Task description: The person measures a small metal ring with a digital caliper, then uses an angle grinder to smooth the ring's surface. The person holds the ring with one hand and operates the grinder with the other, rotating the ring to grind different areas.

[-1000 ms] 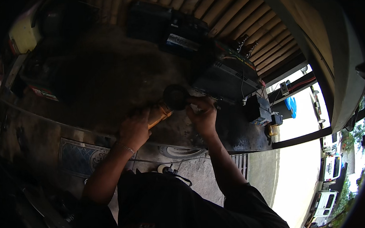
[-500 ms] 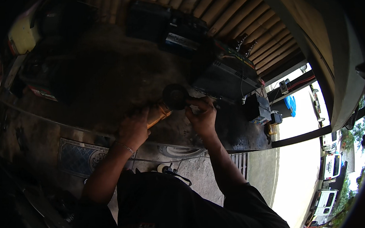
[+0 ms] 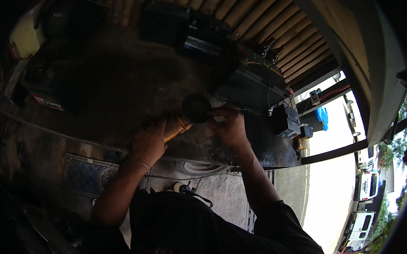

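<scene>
My left hand (image 3: 149,142) is wrapped around the yellow-orange body of an angle grinder (image 3: 178,128), held over the dark worktable (image 3: 137,84). The grinder's round black disc (image 3: 195,107) points away from me, its face turned up. At the disc's right edge, my right hand (image 3: 232,129) has its thumb and fingers pinched together on the rim. Shadow makes it hard to see exactly how those fingertips meet the disc.
Along the back stand car batteries (image 3: 201,45) and a large black case (image 3: 250,88). To the right are a smaller battery (image 3: 285,121) and a yellow item (image 3: 302,143) near the table's end. Another battery (image 3: 48,102) sits left. A cable (image 3: 169,177) runs below the table edge.
My right hand has shifted slightly right and its fingers have curled more at the disc's edge. The left hand and the grinder stay almost in place.
</scene>
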The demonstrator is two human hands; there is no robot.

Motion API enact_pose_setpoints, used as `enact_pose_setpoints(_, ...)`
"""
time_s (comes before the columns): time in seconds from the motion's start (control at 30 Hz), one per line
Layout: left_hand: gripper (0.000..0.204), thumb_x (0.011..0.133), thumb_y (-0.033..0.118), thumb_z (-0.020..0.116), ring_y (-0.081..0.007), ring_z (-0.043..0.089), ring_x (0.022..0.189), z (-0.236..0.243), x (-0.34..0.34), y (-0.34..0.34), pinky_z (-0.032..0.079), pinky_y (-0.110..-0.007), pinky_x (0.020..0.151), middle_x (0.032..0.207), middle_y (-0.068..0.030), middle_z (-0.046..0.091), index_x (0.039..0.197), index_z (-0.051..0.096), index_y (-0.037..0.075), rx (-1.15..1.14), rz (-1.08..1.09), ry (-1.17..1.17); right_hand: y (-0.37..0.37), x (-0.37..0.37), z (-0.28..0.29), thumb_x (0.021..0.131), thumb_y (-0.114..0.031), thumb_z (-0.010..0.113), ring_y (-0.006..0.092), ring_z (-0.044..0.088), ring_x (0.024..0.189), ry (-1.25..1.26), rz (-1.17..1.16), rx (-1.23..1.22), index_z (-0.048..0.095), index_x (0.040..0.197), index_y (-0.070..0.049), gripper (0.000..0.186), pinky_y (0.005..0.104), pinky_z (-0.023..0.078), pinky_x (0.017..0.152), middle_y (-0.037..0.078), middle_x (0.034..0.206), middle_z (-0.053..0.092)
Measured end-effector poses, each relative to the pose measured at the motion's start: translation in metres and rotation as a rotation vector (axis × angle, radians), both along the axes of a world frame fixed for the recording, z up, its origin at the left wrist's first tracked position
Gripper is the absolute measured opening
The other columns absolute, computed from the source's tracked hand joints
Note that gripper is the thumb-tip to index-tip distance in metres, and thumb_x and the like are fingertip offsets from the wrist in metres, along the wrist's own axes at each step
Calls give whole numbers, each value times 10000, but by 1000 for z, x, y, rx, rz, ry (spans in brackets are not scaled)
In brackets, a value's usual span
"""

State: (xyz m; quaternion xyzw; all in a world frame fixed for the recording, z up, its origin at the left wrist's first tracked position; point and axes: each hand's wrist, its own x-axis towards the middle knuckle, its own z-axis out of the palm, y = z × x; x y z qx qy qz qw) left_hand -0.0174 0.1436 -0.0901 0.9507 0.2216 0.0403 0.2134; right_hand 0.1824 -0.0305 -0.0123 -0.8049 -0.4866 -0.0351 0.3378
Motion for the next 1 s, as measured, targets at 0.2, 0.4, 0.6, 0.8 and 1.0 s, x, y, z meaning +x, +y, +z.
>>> enact_pose_setpoints(0.2, 916, 761, 270, 877, -328, 625, 1221, -1, 2, 2, 491, -454, 1019, 1328, -166, 636, 1514, 402, 59, 10, -22, 23, -3, 7, 17, 727, -126, 813, 299, 724, 862, -24, 27, -140, 822, 989, -111, 262, 392, 569, 782, 131, 943, 728)
enact_pose_setpoints(0.4, 889, 751, 277, 884, -334, 628, 1211, 2, 0, 2, 494, -460, 1015, 1298, -170, 642, 1488, 439, 57, 37, -7, -6, -9, 16, 7, 847, -27, 733, 211, 728, 948, 464, 144, 145, 766, 1127, -52, 283, 341, 572, 819, 97, 1017, 745)
enact_pose_setpoints(0.6, 877, 749, 272, 886, -339, 626, 1212, 3, 1, 2, 496, -457, 1014, 1326, -174, 625, 1478, 453, 51, 24, -16, -19, -20, 16, -13, 916, 41, 628, 149, 687, 1010, 793, 158, 333, 682, 1189, 3, 281, 305, 530, 912, 82, 1143, 731)
enact_pose_setpoints(0.8, 878, 756, 270, 882, -342, 629, 1210, 0, 0, 2, 500, -460, 1007, 1342, -174, 616, 1481, 439, 50, 21, -15, -24, -13, 17, -28, 950, 35, 635, 136, 684, 1004, 822, 85, 415, 682, 1175, 0, 233, 309, 533, 940, 81, 1109, 737)
enact_pose_setpoints(1.0, 881, 745, 256, 887, -349, 627, 1209, 2, -1, 1, 499, -461, 1011, 1315, -167, 636, 1478, 445, 49, -30, -2, -8, -8, 20, -31, 907, 41, 736, 138, 685, 1043, 747, 44, 338, 698, 1169, 14, 266, 291, 540, 923, 75, 1145, 736)
